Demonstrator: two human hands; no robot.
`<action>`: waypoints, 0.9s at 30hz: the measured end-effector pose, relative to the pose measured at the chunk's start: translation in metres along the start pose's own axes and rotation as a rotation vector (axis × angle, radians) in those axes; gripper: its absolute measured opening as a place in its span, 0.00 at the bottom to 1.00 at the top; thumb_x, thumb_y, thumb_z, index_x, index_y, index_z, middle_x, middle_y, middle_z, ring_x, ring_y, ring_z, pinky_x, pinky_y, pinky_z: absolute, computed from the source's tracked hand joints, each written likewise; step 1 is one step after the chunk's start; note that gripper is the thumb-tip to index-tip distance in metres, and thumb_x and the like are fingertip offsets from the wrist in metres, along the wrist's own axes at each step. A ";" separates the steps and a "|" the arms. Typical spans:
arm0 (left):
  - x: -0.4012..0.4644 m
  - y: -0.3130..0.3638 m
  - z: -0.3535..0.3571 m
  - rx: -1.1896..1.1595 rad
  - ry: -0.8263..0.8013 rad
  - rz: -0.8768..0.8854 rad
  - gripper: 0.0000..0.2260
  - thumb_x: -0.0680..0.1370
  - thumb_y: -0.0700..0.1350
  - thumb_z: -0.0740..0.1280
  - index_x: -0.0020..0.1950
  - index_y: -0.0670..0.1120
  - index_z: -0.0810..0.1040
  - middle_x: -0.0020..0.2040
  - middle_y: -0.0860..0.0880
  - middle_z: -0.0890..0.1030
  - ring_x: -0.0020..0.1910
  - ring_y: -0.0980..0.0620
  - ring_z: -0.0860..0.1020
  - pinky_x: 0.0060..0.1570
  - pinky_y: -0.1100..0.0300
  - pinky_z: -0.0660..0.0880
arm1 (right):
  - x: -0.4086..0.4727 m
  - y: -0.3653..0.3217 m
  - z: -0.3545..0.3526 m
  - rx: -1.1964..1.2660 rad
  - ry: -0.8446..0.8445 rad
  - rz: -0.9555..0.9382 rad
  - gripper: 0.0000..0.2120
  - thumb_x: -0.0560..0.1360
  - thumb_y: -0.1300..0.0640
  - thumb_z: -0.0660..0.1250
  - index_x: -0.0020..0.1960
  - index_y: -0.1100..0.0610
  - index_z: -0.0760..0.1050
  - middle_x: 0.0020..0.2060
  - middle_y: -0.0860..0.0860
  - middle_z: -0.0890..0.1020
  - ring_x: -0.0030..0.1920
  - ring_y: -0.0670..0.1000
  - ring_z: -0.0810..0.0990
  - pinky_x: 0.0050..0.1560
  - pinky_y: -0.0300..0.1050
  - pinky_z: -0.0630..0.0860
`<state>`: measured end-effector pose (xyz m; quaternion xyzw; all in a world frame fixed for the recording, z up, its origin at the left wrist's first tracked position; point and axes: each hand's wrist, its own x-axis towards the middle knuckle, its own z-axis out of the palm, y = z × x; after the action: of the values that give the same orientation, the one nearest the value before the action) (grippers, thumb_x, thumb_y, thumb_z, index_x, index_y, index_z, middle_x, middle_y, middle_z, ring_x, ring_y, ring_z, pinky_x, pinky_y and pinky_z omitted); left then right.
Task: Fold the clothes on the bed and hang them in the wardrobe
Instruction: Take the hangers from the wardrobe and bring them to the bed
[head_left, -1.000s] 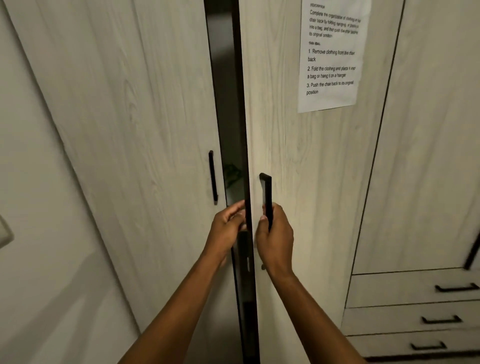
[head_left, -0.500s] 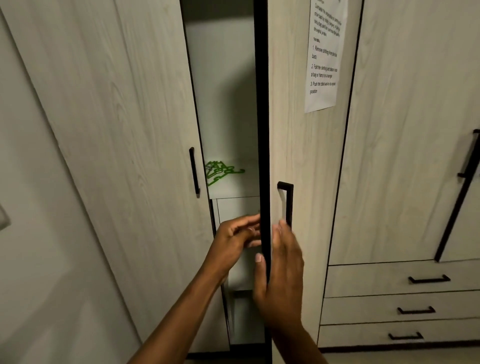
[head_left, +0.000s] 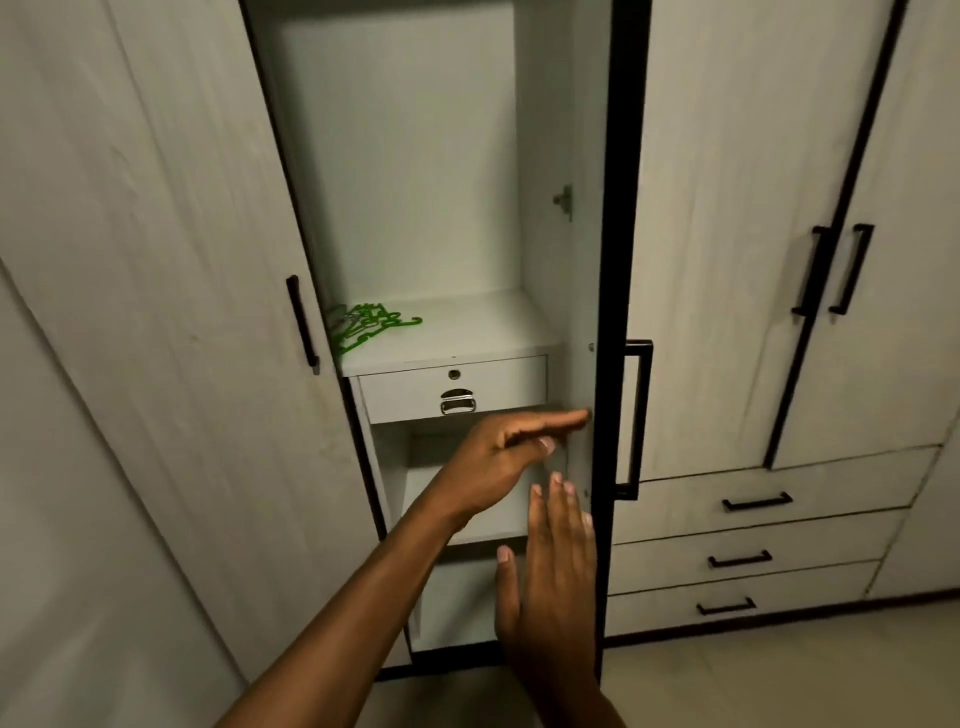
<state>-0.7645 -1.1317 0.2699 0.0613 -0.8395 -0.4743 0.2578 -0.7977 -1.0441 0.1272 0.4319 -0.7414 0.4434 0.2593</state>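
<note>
The pale wood wardrobe's right door (head_left: 587, 249) stands swung out toward me, its black edge and black handle (head_left: 636, 415) in the middle of the view. My left hand (head_left: 498, 462) reaches across with straight fingers, the fingertips touching the door's inner face. My right hand (head_left: 550, 577) is flat and upright just below it, beside the same inner face, holding nothing. Inside, several green hangers (head_left: 369, 325) lie on a white shelf (head_left: 478, 332). No clothes or bed are in view.
The left door (head_left: 171, 260) with its black handle is shut. Under the shelf sits a small drawer (head_left: 452, 389) with a metal pull and lock, then open cubbies. Right of the open door are further closed doors (head_left: 753, 234) and three drawers (head_left: 753, 551). Floor lies at the bottom right.
The right door has swung from a narrow gap to wide open. My right hand let go of the handle; both hands now lie flat against or beside the door's inner face.
</note>
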 end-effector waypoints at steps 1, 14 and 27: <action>0.007 0.003 0.007 0.031 -0.038 0.018 0.20 0.81 0.32 0.60 0.69 0.51 0.76 0.67 0.54 0.78 0.69 0.61 0.73 0.68 0.67 0.68 | 0.000 0.008 -0.004 -0.025 -0.020 0.022 0.31 0.78 0.49 0.57 0.79 0.60 0.57 0.78 0.58 0.60 0.79 0.57 0.57 0.76 0.53 0.54; 0.043 -0.025 0.047 0.217 -0.008 0.053 0.21 0.83 0.40 0.63 0.74 0.56 0.70 0.75 0.57 0.69 0.74 0.64 0.63 0.66 0.76 0.58 | 0.025 0.113 -0.032 -0.291 -0.150 0.215 0.31 0.80 0.46 0.49 0.79 0.59 0.57 0.79 0.57 0.57 0.79 0.58 0.52 0.77 0.55 0.49; 0.035 -0.077 -0.019 0.308 0.205 -0.089 0.19 0.82 0.43 0.65 0.73 0.53 0.74 0.73 0.55 0.72 0.73 0.60 0.66 0.71 0.63 0.61 | 0.083 0.114 0.033 -0.384 -0.377 0.205 0.29 0.81 0.47 0.55 0.80 0.56 0.59 0.80 0.57 0.55 0.79 0.61 0.50 0.75 0.63 0.47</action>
<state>-0.7960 -1.1999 0.2270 0.1852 -0.8679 -0.3425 0.3084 -0.9373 -1.0802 0.1260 0.3727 -0.8866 0.2308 0.1476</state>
